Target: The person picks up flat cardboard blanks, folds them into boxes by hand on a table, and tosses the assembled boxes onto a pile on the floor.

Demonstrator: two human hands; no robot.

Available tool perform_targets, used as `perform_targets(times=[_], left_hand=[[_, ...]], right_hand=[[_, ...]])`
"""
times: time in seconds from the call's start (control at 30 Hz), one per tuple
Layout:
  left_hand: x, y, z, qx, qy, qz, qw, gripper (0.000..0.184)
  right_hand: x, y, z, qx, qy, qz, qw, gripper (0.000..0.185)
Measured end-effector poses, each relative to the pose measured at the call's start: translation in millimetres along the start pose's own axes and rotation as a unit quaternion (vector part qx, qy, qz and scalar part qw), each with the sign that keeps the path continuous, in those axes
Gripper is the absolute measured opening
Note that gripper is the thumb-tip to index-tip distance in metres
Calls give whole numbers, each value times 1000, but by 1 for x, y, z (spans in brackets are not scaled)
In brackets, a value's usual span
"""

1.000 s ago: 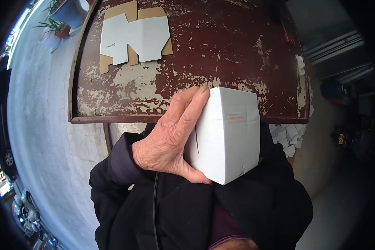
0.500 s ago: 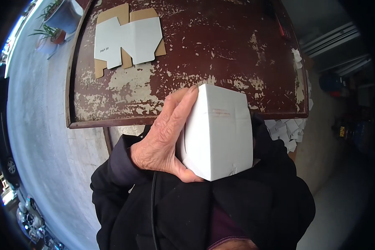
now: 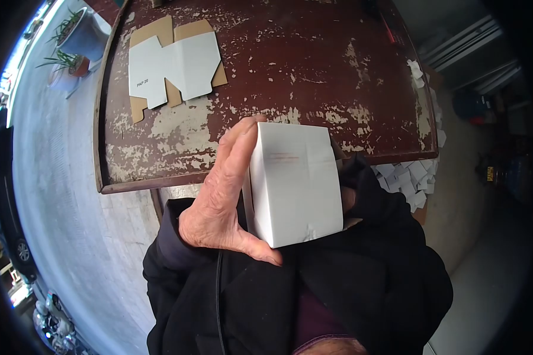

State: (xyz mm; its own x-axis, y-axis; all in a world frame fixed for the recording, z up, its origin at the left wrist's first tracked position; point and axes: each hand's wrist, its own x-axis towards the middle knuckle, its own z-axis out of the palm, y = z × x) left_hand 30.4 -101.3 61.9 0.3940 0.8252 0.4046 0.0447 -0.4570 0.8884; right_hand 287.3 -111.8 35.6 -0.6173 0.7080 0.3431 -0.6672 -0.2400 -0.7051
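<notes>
A white cardboard box (image 3: 299, 183) is held up in front of my chest, at the near edge of the table. It has faint reddish marks on its face and a small crease near the bottom. My left hand (image 3: 219, 198) spans its left side, fingers at the top corner and thumb by the bottom corner. Of my right hand (image 3: 349, 199) only a sliver shows at the box's right side; its fingers are hidden behind the box. Brown flaps stick out at the right of the box. A flattened carton (image 3: 194, 65) marked PAP 20 lies at the table's far left.
The worn red-brown table (image 3: 278, 71) has peeling paint and a raised wooden rim. A heap of white paper pieces (image 3: 410, 180) lies beyond its right side. A red object (image 3: 392, 32) is near the far right edge. Potted plants (image 3: 71, 62) stand off to the left.
The box has shifted left in view and turned, showing more of its front face and its right-hand flaps. My left thumb has moved slightly away from the bottom corner.
</notes>
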Motion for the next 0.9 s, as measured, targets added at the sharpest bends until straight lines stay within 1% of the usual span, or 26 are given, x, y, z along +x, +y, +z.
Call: perform_targets(times=[0.03, 0.07, 0.1, 0.13, 0.2, 0.23, 0.3, 0.37, 0.43, 0.47, 0.6, 0.8, 0.9], left_hand=[[2, 0, 2, -7, 6, 7, 1000, 140], [4, -1, 3, -13, 13, 14, 1000, 140], [6, -1, 5, -19, 20, 22, 999, 141], [8, -1, 5, -19, 17, 23, 999, 141], [12, -2, 7, 10, 22, 45, 999, 138], [12, -3, 8, 26, 26, 54, 998, 136], [11, -3, 8, 45, 30, 64, 997, 135], [10, -9, 9, 37, 58, 67, 995, 130], [8, -14, 12, 20, 81, 68, 994, 126], [8, -14, 13, 16, 78, 68, 995, 126], [11, -13, 12, 59, 80, 73, 992, 119], [19, -23, 4, 19, 82, 101, 991, 118], [20, -19, 8, 59, 77, 105, 990, 118]], right_hand=[[3, 33, 0, 12, -5, -19, 1000, 108], [5, 45, 7, 25, -11, -38, 999, 110], [-3, 40, 4, 38, -18, -56, 998, 111], [-1, 50, 9, 50, -24, -77, 996, 113], [6, 58, 19, 73, -35, -116, 990, 116], [54, 78, -19, 86, -41, -134, 986, 118], [54, 76, -19, 102, -50, -153, 982, 119], [58, 52, -16, 67, -18, -43, 997, 117], [56, 33, -11, 30, 27, 67, 997, 114], [56, 30, -9, 28, 31, 65, 997, 114], [59, 20, -4, 25, 8, 77, 997, 103], [78, 7, -11, 17, -42, 87, 995, 87], [87, 1, -21, 15, -67, 101, 993, 78]])
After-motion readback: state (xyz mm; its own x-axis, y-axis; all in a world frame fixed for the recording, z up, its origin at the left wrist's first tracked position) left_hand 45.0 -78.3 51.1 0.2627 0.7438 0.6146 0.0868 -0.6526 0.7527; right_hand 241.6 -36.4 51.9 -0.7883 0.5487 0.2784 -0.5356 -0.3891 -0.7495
